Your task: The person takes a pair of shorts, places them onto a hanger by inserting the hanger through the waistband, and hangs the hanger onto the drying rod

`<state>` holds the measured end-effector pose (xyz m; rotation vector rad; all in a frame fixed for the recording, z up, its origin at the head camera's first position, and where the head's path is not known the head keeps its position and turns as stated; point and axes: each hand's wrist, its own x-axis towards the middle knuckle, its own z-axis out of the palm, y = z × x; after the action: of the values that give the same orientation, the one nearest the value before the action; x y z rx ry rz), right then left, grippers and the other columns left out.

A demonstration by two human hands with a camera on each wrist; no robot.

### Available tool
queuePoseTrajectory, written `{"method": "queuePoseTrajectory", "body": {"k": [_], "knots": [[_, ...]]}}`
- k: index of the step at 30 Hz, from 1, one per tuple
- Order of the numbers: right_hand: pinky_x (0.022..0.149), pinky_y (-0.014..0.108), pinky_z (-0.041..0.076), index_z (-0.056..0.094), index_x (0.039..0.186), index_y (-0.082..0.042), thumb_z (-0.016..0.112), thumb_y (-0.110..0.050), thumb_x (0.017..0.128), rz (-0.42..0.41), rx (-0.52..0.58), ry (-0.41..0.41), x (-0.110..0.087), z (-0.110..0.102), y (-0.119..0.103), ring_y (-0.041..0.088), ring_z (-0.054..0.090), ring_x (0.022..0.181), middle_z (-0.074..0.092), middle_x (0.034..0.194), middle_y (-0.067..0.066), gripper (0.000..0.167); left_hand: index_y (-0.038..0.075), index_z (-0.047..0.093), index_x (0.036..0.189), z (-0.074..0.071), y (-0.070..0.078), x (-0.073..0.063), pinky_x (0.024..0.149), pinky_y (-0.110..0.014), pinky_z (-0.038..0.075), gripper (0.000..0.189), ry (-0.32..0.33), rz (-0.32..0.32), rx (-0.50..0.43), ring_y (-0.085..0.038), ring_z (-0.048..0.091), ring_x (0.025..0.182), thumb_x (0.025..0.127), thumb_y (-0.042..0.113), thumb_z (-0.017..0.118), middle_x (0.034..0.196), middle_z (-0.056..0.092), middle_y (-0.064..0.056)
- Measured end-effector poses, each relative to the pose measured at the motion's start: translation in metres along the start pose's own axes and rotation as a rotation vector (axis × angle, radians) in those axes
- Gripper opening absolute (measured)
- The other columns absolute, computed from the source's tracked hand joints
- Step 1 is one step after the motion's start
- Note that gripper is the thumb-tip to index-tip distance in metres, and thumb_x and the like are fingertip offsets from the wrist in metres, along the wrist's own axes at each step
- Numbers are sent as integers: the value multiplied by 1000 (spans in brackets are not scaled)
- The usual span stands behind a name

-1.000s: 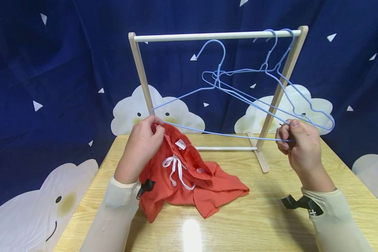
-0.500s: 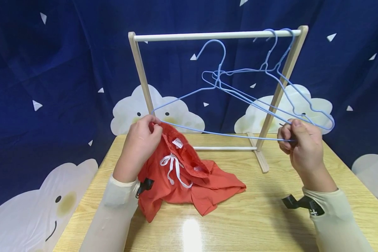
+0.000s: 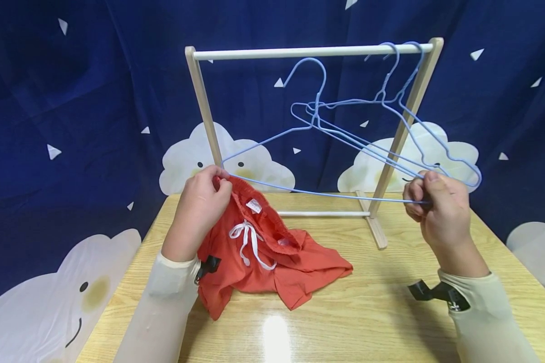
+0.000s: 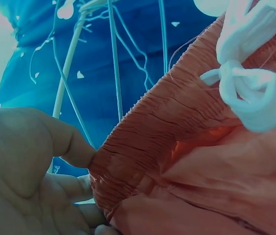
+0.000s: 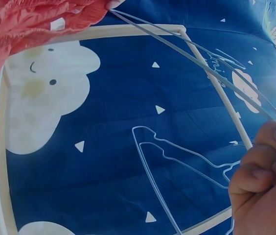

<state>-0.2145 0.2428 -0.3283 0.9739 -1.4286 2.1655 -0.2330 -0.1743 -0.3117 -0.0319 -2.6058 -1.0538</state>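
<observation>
Left hand [image 3: 202,197] pinching red shorts [image 3: 268,276] by the waistband, at left end of blue hanger [image 3: 318,193]; right hand [image 3: 445,206] curled tight round hanger's right end, shorts draping onto table [image 3: 345,327].

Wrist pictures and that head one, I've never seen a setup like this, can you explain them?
There's no machine: the left grip and right grip are a person's bare hands. The wide picture comes from a camera worn on the head, looking forward and down; the other two come from a camera on each wrist. The left grip pinches the waistband of a red garment with a white drawstring; the garment's lower part lies on the wooden table. The right grip holds one end of a blue wire hanger. The other end reaches the waistband by the left grip; I can't tell whether it's inside. Behind stands a rack, two more blue hangers hooked over it.
</observation>
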Motion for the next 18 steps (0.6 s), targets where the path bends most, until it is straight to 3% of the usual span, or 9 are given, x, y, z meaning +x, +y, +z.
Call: {"method": "queuePoseTrajectory", "body": {"k": [18], "knots": [[39, 28, 10, 40, 70, 8, 34, -5, 116, -22, 56, 6, 1, -3, -4, 18, 25, 50, 36, 58, 8, 48, 8, 69, 121, -2, -4, 2, 85, -46, 56, 30, 6, -2, 16, -33, 65, 95, 102, 23, 51, 110, 70, -15]]}}
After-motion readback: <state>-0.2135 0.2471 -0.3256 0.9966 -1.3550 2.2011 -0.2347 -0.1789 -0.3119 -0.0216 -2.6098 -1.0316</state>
